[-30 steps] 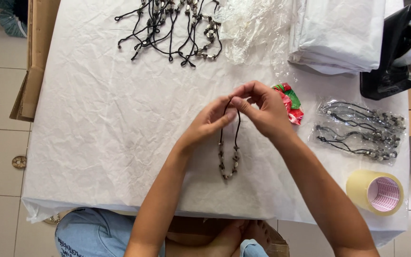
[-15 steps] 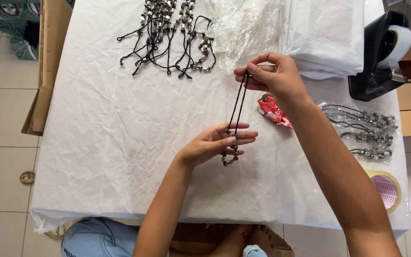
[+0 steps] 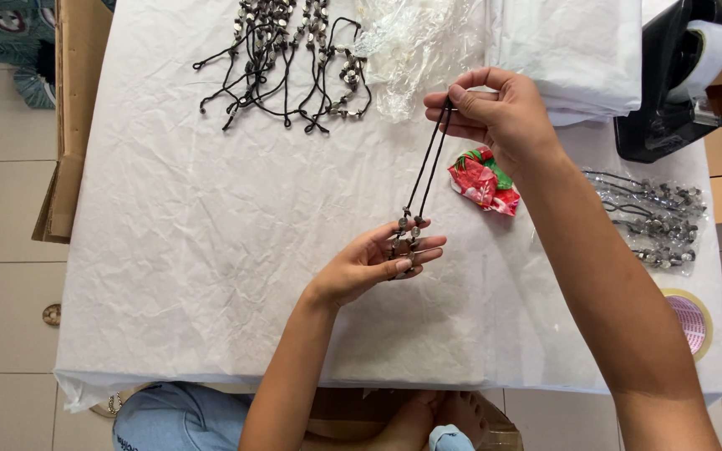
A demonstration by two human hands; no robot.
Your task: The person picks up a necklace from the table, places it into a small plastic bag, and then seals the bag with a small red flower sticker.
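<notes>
The right hand (image 3: pixel 495 113) is pinching a beaded black cord necklace (image 3: pixel 424 179) by its cords; the left hand (image 3: pixel 378 263) is cupping its beads. It looks light and limp, best gripped by the cord.

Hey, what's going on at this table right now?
A person is holding a black beaded cord stretched between both hands over a white-covered table. The right hand pinches the cord's upper end; the left hand cradles the beaded end. More beaded cords lie in a pile at the far edge.
</notes>
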